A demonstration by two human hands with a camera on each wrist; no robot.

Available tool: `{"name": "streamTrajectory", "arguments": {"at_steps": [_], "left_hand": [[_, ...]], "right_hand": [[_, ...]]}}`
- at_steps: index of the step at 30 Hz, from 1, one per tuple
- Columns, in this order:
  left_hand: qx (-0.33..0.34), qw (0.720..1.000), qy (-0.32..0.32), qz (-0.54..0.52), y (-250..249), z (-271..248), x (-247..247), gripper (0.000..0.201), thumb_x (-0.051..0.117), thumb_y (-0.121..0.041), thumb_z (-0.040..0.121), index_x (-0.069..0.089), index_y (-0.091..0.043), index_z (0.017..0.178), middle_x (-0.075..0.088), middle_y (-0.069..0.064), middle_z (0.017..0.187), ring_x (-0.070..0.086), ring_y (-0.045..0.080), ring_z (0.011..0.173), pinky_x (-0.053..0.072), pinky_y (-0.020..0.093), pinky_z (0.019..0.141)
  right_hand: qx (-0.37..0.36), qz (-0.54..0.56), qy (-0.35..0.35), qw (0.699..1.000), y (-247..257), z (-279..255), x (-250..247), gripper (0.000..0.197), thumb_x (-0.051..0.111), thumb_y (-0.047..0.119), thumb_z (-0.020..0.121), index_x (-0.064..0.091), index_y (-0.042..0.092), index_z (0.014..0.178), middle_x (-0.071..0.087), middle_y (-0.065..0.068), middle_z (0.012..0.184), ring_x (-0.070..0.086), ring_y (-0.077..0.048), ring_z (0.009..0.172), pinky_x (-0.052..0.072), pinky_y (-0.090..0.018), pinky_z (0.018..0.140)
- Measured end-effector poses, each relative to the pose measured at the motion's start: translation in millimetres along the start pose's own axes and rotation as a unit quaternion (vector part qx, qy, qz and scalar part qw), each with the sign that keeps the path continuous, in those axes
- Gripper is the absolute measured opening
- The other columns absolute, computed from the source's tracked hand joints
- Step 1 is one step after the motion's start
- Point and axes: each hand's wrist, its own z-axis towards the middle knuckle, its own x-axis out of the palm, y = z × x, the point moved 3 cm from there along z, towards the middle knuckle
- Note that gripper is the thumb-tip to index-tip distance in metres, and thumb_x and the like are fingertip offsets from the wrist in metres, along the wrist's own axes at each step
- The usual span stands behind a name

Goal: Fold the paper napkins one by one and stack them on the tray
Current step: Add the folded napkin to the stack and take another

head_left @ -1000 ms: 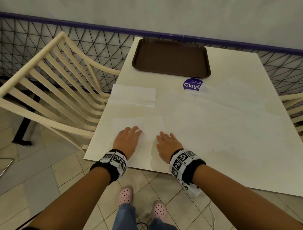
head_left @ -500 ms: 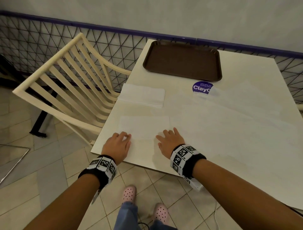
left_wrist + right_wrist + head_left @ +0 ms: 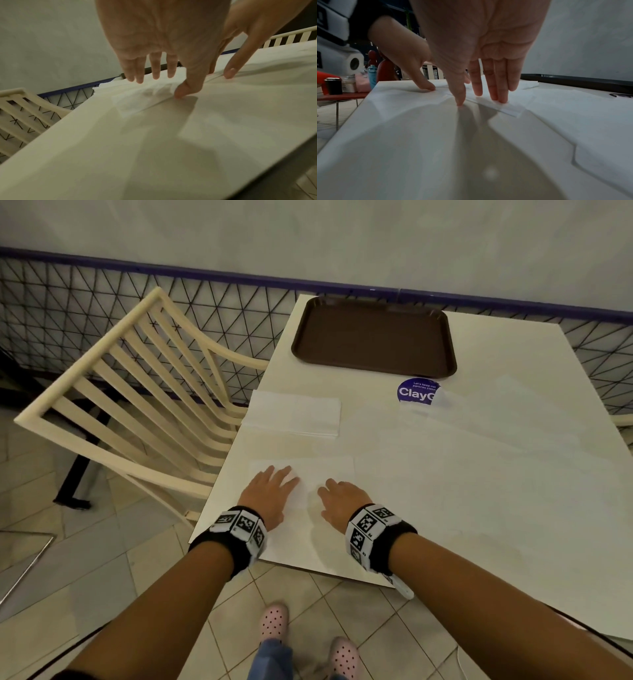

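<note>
A single white napkin [image 3: 318, 474] lies flat near the table's front left edge. My left hand [image 3: 279, 479] rests on its left part with fingers straight. In the left wrist view the thumb [image 3: 180, 93] presses the slightly wrinkled napkin [image 3: 137, 102]. My right hand [image 3: 334, 489] rests on the napkin's right part, and its straight fingertips [image 3: 501, 100] touch the napkin's [image 3: 510, 109] near edge. A stack of napkins [image 3: 294, 414] lies farther back on the left. The brown tray [image 3: 375, 302] stands at the table's far edge with nothing on it.
A cream slatted chair [image 3: 137, 392] stands tight against the table's left side. A round blue sticker [image 3: 414, 392] lies in front of the tray. Large white paper sheets [image 3: 496, 440] cover the table's right half. A wire mesh fence [image 3: 102, 302] runs behind.
Both hands stay on the napkin. The left hand drew back toward the near edge, then slid forward onto the napkin again. The head view has shifted left.
</note>
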Motion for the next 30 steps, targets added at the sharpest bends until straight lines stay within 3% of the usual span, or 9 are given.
{"name": "streamTrajectory", "arguments": {"at_steps": [4,11,16,18,19,20,21,24,30], "left_hand": [[0.0,0.999,0.027,0.019,2,2,0,0.069,0.043,-0.004,0.094,0.006,-0.022,0.15,0.0,0.0,0.157,0.01,0.028,0.144,0.025,0.035,0.114],[0.024,0.999,0.041,0.002,4,0,6,0.078,0.045,-0.054,0.087,0.01,-0.023,0.149,0.003,0.001,0.157,0.009,0.03,0.143,0.025,0.041,0.113],[0.043,0.998,-0.005,0.051,8,6,-3,0.05,0.033,-0.037,0.099,0.024,-0.022,0.145,0.024,0.003,0.152,0.032,0.025,0.135,0.031,0.037,0.107],[0.074,0.995,-0.016,0.069,14,13,-11,0.039,0.043,-0.028,0.097,0.044,-0.023,0.136,0.051,0.005,0.133,0.055,0.022,0.115,0.042,0.032,0.094],[0.099,0.993,-0.015,0.068,16,16,-21,0.034,0.058,-0.03,0.089,0.058,-0.024,0.123,0.065,0.002,0.111,0.066,0.019,0.093,0.048,0.028,0.079],[0.113,0.989,-0.032,0.089,19,17,-33,0.03,0.069,-0.033,0.08,0.067,-0.024,0.109,0.069,-0.002,0.089,0.068,0.016,0.074,0.049,0.024,0.064],[0.135,0.985,-0.038,0.105,22,21,-42,0.027,0.068,-0.034,0.082,0.067,-0.021,0.106,0.069,-0.002,0.085,0.068,0.017,0.071,0.048,0.025,0.06],[0.13,0.989,0.021,0.06,38,37,-65,0.035,0.024,-0.027,0.103,0.049,-0.011,0.122,0.06,0.007,0.118,0.057,0.028,0.107,0.043,0.036,0.087],[0.098,0.995,0.03,-0.004,79,67,-122,0.036,0.022,-0.025,0.103,0.047,-0.01,0.125,0.057,0.012,0.124,0.054,0.029,0.113,0.042,0.037,0.096]], "right_hand": [[0.002,-0.026,0.0,1.0,5,5,0,0.038,0.038,0.018,0.099,0.039,0.001,0.133,0.043,-0.017,0.132,0.049,-0.033,0.117,0.04,-0.037,0.094],[-0.031,-0.095,0.018,0.995,16,14,-2,0.033,0.032,0.002,0.098,0.04,-0.003,0.129,0.045,-0.021,0.128,0.053,-0.036,0.113,0.044,-0.041,0.089],[-0.012,-0.087,-0.006,0.996,11,20,-21,0.033,0.038,0.009,0.097,0.041,0.004,0.13,0.049,-0.015,0.126,0.058,-0.033,0.109,0.031,-0.034,0.072],[-0.003,-0.082,-0.029,0.996,7,21,-32,0.031,0.035,0.009,0.098,0.044,0.004,0.127,0.052,-0.015,0.123,0.058,-0.033,0.108,0.031,-0.035,0.072],[-0.004,-0.086,-0.039,0.996,4,22,-38,0.03,0.034,0.01,0.098,0.045,0.004,0.125,0.054,-0.014,0.122,0.058,-0.032,0.107,0.034,-0.035,0.075],[-0.007,-0.096,-0.046,0.994,2,23,-45,0.028,0.033,0.01,0.099,0.047,0.005,0.124,0.057,-0.013,0.12,0.059,-0.032,0.106,0.037,-0.036,0.078],[-0.01,-0.109,-0.048,0.993,0,25,-52,0.028,0.033,0.01,0.1,0.048,0.005,0.123,0.059,-0.012,0.119,0.059,-0.032,0.106,0.039,-0.036,0.082],[-0.005,-0.137,-0.048,0.989,-9,29,-79,0.03,0.035,0.003,0.097,0.049,0.006,0.124,0.061,-0.011,0.119,0.06,-0.03,0.108,0.042,-0.034,0.086],[0.017,-0.16,-0.076,0.984,-21,46,-132,0.032,0.03,0.02,0.103,0.048,0.006,0.125,0.061,-0.012,0.121,0.059,-0.031,0.109,0.043,-0.034,0.087]]}}
